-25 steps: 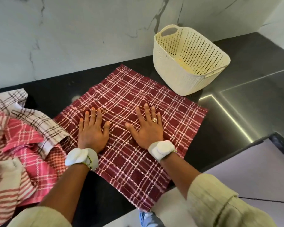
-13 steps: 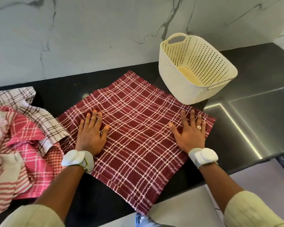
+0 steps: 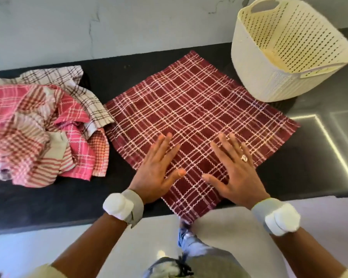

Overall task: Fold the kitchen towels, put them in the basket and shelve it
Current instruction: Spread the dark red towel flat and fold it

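A dark red plaid kitchen towel (image 3: 189, 109) lies spread flat like a diamond on the black counter (image 3: 38, 203), its near corner hanging over the front edge. My left hand (image 3: 157, 169) rests flat on its near left part, fingers straight. My right hand (image 3: 235, 169), wearing a ring, presses flat beside it on the near right part. A cream perforated basket (image 3: 285, 47) stands at the back right, just past the towel's far right edge; its inside looks bare.
A crumpled heap of pink, red-striped and brown-checked towels (image 3: 42, 125) lies on the counter's left side, touching the spread towel's left corner. A marble wall (image 3: 129, 23) backs the counter. White floor and my feet show below the counter's front edge.
My right hand slid back from the towel's right corner toward the middle, next to my left hand. Both hands now lie nearer the towel's front corner. The camera has tilted downward.
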`<state>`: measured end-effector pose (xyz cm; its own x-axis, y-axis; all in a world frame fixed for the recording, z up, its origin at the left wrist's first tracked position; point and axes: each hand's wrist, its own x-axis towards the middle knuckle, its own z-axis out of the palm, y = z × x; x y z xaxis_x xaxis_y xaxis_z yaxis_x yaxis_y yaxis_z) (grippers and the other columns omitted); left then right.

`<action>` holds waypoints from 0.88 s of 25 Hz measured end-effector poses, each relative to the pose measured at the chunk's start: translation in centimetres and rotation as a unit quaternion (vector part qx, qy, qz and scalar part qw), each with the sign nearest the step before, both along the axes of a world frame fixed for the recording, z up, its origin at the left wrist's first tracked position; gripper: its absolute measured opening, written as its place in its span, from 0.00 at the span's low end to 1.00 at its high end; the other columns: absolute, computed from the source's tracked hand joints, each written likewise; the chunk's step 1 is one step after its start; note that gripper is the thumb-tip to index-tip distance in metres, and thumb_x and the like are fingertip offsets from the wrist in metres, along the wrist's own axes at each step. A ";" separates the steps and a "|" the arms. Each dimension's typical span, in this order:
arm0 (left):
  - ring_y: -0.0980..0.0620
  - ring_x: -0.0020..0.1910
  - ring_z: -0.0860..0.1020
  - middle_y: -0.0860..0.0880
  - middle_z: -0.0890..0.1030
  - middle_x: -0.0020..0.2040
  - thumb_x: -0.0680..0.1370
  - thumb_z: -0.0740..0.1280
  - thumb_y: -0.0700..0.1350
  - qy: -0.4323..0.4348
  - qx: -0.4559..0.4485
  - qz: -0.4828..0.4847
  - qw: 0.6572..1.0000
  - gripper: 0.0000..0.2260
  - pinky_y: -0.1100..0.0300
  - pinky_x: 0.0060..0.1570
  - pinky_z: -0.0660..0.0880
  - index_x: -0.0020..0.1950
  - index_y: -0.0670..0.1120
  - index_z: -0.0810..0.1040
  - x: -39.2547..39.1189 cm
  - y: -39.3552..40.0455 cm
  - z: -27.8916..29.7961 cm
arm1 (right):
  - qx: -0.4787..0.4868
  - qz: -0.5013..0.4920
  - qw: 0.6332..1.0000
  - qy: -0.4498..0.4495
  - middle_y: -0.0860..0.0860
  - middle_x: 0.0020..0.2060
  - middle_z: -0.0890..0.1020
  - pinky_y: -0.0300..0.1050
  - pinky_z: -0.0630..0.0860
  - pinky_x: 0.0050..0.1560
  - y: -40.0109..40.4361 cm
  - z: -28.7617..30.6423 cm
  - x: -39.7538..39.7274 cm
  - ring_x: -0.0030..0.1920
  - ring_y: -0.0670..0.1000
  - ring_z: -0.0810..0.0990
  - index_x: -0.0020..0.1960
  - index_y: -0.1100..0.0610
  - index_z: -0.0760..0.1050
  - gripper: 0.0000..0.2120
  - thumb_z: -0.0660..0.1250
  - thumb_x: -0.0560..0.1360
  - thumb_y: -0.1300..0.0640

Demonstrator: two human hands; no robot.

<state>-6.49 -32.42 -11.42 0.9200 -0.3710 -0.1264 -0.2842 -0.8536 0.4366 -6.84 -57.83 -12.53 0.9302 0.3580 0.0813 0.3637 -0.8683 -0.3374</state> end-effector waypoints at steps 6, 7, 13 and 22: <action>0.50 0.74 0.29 0.56 0.30 0.76 0.68 0.57 0.77 0.029 0.167 -0.138 0.976 0.49 0.47 0.73 0.31 0.75 0.59 0.30 -5.5 1.3 -1.3 | -0.120 0.123 0.984 0.050 0.50 0.78 0.40 0.55 0.37 0.76 -1.1 -1.7 -4.0 0.77 0.53 0.36 0.78 0.46 0.39 0.51 0.56 0.67 0.22; 0.49 0.75 0.32 0.55 0.32 0.77 0.71 0.58 0.73 0.006 0.169 -0.129 0.977 0.46 0.45 0.74 0.35 0.76 0.59 0.31 -7.1 1.2 -1.9 | -0.132 0.130 0.982 0.032 0.50 0.78 0.43 0.55 0.39 0.76 -1.4 -2.0 -5.1 0.78 0.54 0.40 0.78 0.45 0.40 0.48 0.60 0.70 0.28; 0.51 0.67 0.71 0.53 0.76 0.66 0.80 0.54 0.62 -0.112 -0.048 0.002 0.993 0.23 0.52 0.68 0.66 0.69 0.53 0.72 -11.8 -1.2 -2.0 | 0.048 0.082 0.995 0.011 0.50 0.68 0.74 0.54 0.64 0.72 -3.1 -1.3 -7.4 0.70 0.52 0.69 0.69 0.50 0.72 0.27 0.70 0.71 0.59; 0.45 0.42 0.81 0.50 0.83 0.44 0.71 0.63 0.68 -0.020 -0.247 0.124 0.961 0.19 0.46 0.45 0.79 0.50 0.55 0.77 -0.3 -2.7 7.8 | 0.195 0.004 0.975 0.103 0.51 0.41 0.85 0.47 0.78 0.48 -3.8 7.2 4.9 0.43 0.49 0.83 0.45 0.53 0.84 0.08 0.75 0.70 0.50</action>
